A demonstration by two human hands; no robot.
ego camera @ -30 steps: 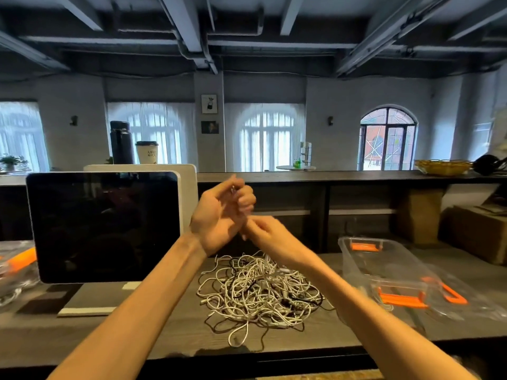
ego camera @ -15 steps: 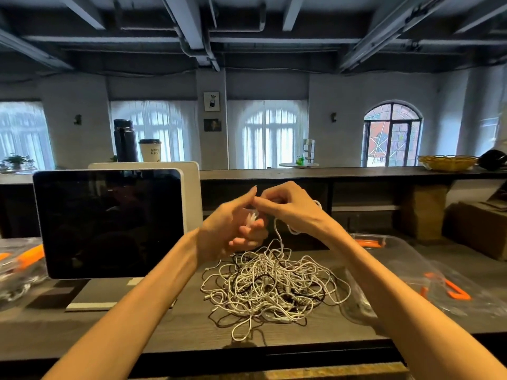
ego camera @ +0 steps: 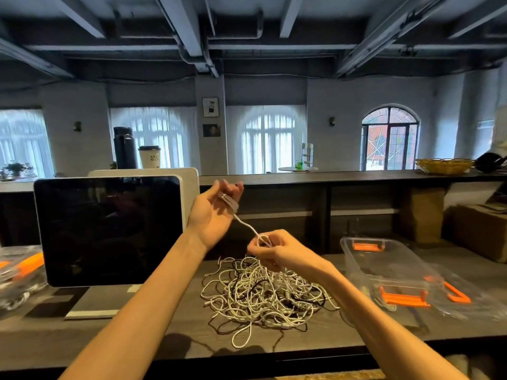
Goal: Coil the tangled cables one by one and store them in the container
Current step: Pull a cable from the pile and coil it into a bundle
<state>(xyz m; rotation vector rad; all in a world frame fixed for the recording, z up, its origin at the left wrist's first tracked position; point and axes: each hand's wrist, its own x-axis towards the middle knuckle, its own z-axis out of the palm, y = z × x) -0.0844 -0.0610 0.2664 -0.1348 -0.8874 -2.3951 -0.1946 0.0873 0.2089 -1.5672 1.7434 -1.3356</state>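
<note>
One thin white cable [ego camera: 248, 227] taut between hands; left hand [ego camera: 212, 212] holds wraps round fingers, right hand [ego camera: 274, 252] pinches strand above tangled white-and-black cable pile [ego camera: 260, 294]. I'd feed slack slowly, keep loops even; clear plastic orange-latched container [ego camera: 384, 267] waits right.
</note>
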